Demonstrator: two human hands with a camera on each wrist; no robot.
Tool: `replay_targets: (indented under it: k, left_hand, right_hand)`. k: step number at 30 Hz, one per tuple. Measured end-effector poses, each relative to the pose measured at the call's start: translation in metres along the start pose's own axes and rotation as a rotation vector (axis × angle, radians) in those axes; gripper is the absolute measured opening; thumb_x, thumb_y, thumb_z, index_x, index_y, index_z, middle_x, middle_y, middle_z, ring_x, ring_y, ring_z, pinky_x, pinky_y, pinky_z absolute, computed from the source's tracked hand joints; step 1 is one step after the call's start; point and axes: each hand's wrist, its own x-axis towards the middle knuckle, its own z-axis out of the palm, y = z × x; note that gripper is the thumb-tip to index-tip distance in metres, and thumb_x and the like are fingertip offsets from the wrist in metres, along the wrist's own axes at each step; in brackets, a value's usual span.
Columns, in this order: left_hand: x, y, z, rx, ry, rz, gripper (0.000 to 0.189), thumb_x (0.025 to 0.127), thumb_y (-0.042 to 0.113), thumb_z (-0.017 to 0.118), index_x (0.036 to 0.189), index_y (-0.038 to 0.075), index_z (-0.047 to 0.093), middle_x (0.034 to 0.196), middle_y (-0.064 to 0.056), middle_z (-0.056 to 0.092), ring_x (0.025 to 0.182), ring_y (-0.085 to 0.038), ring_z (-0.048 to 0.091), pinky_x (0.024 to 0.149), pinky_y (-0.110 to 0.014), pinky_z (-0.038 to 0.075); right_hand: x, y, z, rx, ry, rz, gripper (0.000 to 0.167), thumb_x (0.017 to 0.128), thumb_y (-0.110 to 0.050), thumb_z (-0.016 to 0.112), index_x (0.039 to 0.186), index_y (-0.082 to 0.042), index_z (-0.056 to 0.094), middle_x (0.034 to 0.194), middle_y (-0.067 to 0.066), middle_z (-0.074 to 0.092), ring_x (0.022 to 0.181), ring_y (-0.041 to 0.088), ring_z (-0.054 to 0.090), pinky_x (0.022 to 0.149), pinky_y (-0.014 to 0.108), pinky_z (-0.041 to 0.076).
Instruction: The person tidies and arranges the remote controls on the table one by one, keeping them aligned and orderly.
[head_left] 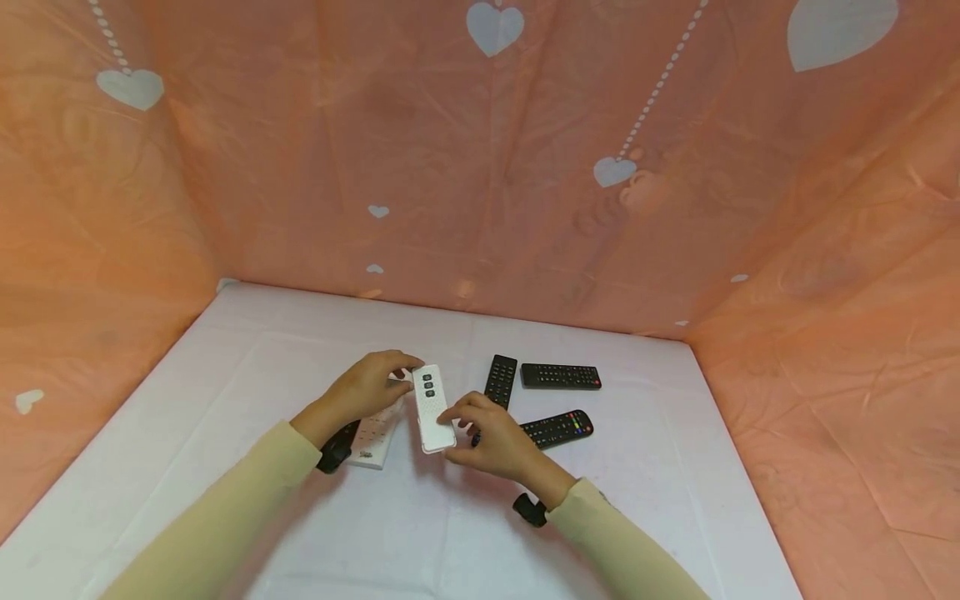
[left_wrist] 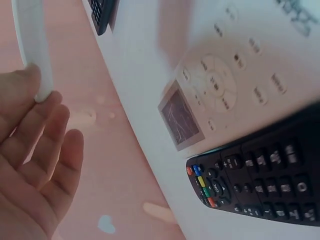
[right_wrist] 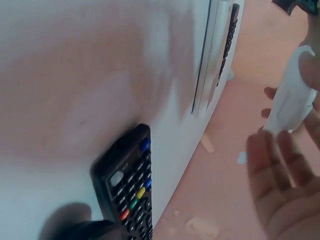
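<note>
A slim white remote with three dark buttons near its far end is held above the table between both hands. My left hand pinches its far end from the left side; in the left wrist view the thumb and index finger meet on its edge, the other fingers loosely bent. My right hand grips the near end, with the index finger on its front face and the thumb low at the side. In the right wrist view, the fingers touch the remote's pale body.
Under the left arm lie a wide white remote with a small screen and a black remote beside it. Three more black remotes, one upright, one sideways and one slanted, lie right of centre. Orange curtains enclose the white table.
</note>
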Motion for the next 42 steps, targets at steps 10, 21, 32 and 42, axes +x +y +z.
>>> replay_targets:
  k: [10,21,32,42]
  left_hand:
    - [0.016,-0.009,-0.001,-0.042,-0.084,-0.035,0.036,0.091,0.013,0.065,0.127,0.013,0.062,0.122,-0.008,0.063,0.106,-0.025,0.061,0.085,-0.042,0.052]
    - [0.027,-0.025,0.002,-0.067,-0.244,-0.057,0.034,0.090,0.013,0.066,0.124,0.013,0.064,0.126,-0.012,0.062,0.120,-0.034,0.054,0.099,-0.052,0.045]
    - [0.029,-0.042,0.010,-0.052,-0.314,-0.082,0.039,0.087,0.008,0.069,0.125,0.016,0.064,0.124,-0.009,0.062,0.123,-0.035,0.053,0.101,-0.052,0.044]
    - [0.029,-0.047,0.012,0.005,-0.329,-0.100,0.044,0.082,0.014,0.074,0.124,0.019,0.065,0.110,-0.003,0.064,0.103,-0.020,0.055,0.094,-0.046,0.046]
  right_hand:
    - [0.009,-0.005,0.012,-0.150,-0.045,0.142,0.041,0.074,-0.028,0.081,0.110,-0.018,0.064,0.109,-0.001,0.067,0.090,0.015,0.063,0.078,0.022,0.050]
    - [0.019,-0.011,0.033,-0.232,-0.078,0.235,0.046,0.069,-0.037,0.083,0.107,-0.022,0.063,0.099,-0.005,0.070,0.083,0.007,0.061,0.067,0.019,0.047]
    - [0.029,-0.013,0.046,-0.337,-0.137,0.233,0.046,0.070,-0.041,0.083,0.108,-0.020,0.066,0.095,-0.006,0.070,0.082,0.005,0.060,0.065,0.018,0.047]
    - [0.035,-0.006,0.055,-0.433,-0.187,0.213,0.050,0.069,-0.048,0.082,0.106,-0.020,0.064,0.084,-0.010,0.065,0.069,0.003,0.052,0.057,0.020,0.042]
